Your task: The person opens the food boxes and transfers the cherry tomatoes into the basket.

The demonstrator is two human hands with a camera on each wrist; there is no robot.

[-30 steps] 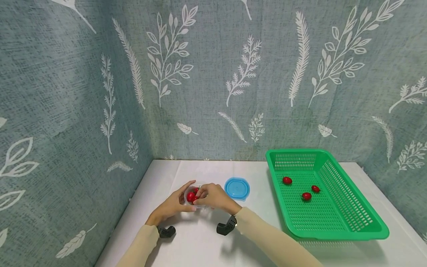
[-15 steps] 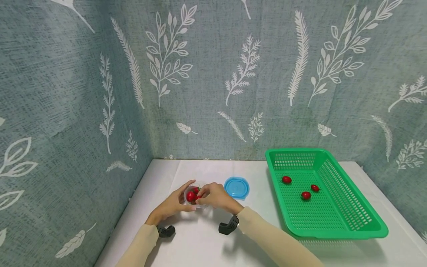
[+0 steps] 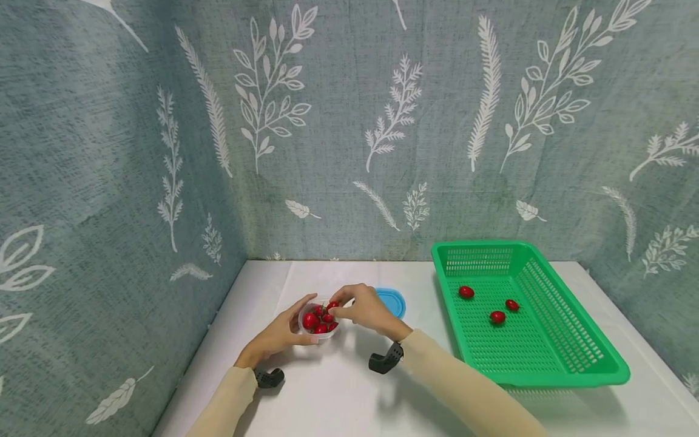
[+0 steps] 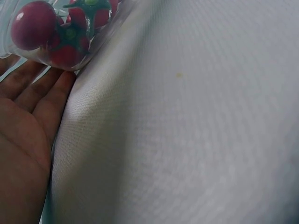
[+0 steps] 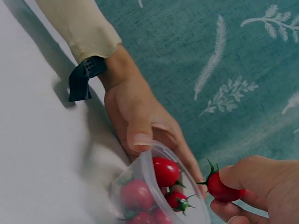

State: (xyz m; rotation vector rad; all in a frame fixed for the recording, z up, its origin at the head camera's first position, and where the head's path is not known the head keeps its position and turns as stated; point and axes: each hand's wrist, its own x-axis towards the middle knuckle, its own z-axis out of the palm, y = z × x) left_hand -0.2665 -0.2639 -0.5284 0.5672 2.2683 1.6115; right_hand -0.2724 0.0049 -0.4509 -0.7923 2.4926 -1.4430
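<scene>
My left hand (image 3: 278, 331) holds a small clear plastic container (image 5: 150, 173), thumb on the near side and fingers around the far side. Inside it are several red cherry tomatoes (image 5: 165, 171) with green stems, pressed against the clear wall in the left wrist view. Between thumb and fingers, my right hand (image 3: 367, 309) pinches another cherry tomato (image 5: 223, 187), green calyx turned toward the container. In the right wrist view this tomato is beside the container's open mouth; from the head it overlaps the right part of the rim.
A blue lid (image 3: 393, 302) lies on the white tabletop behind my right hand, partly covered by it. To the right stands a large green basket (image 3: 568, 379) with 3 red cherry tomatoes (image 3: 497, 317) on its floor. Patterned grey-green cloth walls (image 3: 338, 121) enclose the back and sides.
My right hand has come up out of the container and slightly right, with a cherry tomato now visible in its fingers. More tomatoes show in the container. The left hand keeps its hold.
</scene>
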